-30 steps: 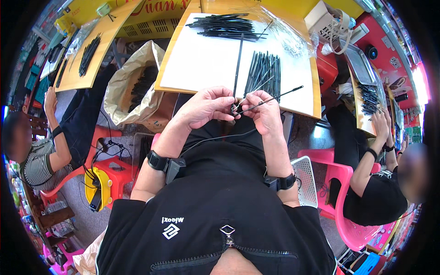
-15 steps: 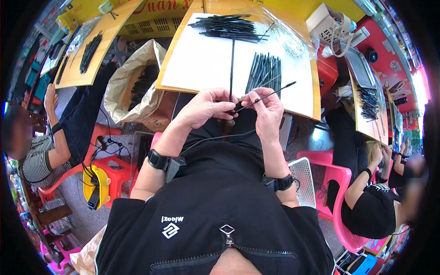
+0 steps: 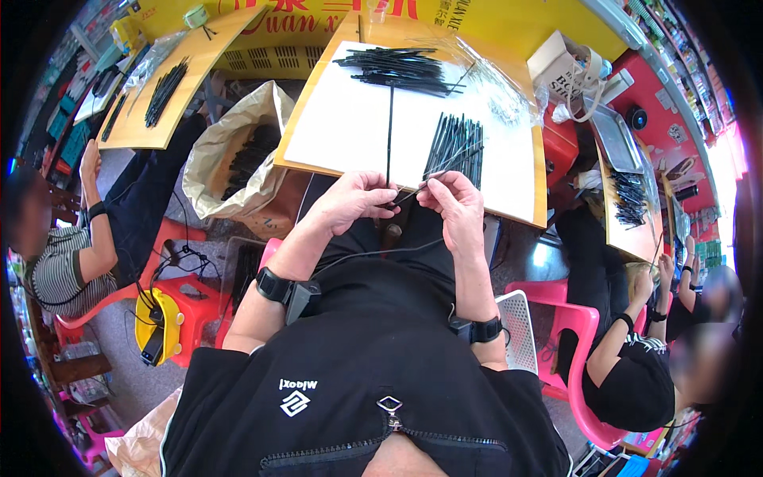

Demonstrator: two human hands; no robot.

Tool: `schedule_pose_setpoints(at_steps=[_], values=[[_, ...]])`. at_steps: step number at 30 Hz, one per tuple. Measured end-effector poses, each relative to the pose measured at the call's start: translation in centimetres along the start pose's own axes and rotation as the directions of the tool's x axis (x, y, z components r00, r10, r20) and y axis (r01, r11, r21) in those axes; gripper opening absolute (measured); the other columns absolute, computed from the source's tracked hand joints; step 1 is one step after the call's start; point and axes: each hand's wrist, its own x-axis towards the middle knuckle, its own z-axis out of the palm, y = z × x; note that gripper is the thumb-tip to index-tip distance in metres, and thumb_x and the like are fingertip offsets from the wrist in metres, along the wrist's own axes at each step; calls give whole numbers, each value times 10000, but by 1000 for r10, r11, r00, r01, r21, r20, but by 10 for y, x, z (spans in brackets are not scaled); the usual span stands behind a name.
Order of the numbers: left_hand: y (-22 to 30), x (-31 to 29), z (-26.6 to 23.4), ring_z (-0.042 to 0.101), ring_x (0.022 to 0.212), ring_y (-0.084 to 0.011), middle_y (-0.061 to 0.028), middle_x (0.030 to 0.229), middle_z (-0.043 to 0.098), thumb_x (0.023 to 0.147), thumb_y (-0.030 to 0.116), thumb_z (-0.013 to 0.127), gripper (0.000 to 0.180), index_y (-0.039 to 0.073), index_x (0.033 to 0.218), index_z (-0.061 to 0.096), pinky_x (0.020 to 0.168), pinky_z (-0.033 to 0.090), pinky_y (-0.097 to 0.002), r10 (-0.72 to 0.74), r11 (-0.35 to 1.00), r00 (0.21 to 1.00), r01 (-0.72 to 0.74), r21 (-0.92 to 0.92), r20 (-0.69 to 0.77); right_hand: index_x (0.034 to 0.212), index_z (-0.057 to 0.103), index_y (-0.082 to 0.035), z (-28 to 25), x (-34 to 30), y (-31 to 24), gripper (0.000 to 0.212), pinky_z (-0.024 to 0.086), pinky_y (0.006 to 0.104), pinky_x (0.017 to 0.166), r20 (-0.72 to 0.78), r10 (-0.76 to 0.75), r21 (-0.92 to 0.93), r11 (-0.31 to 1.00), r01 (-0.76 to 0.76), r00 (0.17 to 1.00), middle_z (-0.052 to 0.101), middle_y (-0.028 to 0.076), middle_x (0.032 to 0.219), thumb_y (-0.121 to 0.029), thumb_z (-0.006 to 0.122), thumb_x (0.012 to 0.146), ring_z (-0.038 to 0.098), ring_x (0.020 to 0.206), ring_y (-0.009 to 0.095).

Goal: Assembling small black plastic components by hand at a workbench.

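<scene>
Left hand (image 3: 350,205), closed on the near end of 1 black strip (image 3: 389,131), which projects beyond it; right hand (image 3: 457,203), pinching a thin dark strand (image 3: 410,193) between the 2 hands. A firm left grip and gentle right-hand tension should aid control.

At upper centre, the sheet (image 3: 358,119) lies on the table (image 3: 540,191), bearing a far pile (image 3: 401,70) and, right and nearer, a second pile (image 3: 458,147). Wires (image 3: 505,91) lie upper right. The left hand (image 3: 356,205) and right hand (image 3: 455,203) sit mid-frame, the sack (image 3: 205,179) left.
</scene>
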Motion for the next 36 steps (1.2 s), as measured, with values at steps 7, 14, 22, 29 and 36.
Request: schedule_pose_setpoints(at_steps=[7, 14, 22, 29, 36], values=[[-6, 4, -1, 614, 813, -133, -28, 896, 585, 876, 115, 605, 113, 37, 955, 582, 777, 536, -277, -16, 998, 999, 13, 60, 49, 943, 588, 11, 0, 0, 2, 85, 545, 263, 673, 10, 30, 52, 998, -31, 999, 651, 109, 855, -50, 570, 887, 658, 750, 161], [-6, 4, 1, 609, 814, -123, -19, 882, 581, 878, 122, 603, 106, 44, 945, 580, 763, 533, -276, 1, 996, 1000, -3, 85, 17, 929, 585, 17, 0, 0, 2, 70, 547, 259, 689, 60, -14, 25, 1000, 13, 998, 651, 96, 817, -29, 578, 877, 658, 743, 155], [2, 1, 12, 609, 774, -127, -12, 822, 553, 863, 120, 604, 100, 47, 914, 561, 701, 541, -280, -81, 989, 991, 67, 133, 106, 894, 582, 4, 0, -1, 8, 50, 508, 217, 624, 21, -54, 15, 998, 53, 998, 634, 63, 771, -40, 589, 873, 624, 665, 114], [0, 14, 19, 600, 741, -135, -18, 790, 538, 852, 90, 576, 91, 40, 923, 547, 686, 540, -291, -154, 967, 982, 127, 219, 110, 834, 578, -1, -7, 0, 20, 55, 462, 196, 575, -43, -182, -229, 959, 168, 982, 595, 19, 725, -39, 571, 874, 569, 606, 75], [-9, 22, 17, 582, 736, -129, -45, 846, 564, 900, 130, 519, 164, 25, 1022, 550, 678, 538, -284, -127, 964, 982, 89, 251, 142, 903, 615, -1, -6, 5, 14, 119, 467, 193, 571, -133, 31, -30, 999, -35, 991, 608, 16, 716, -116, 586, 896, 572, 608, 65]])
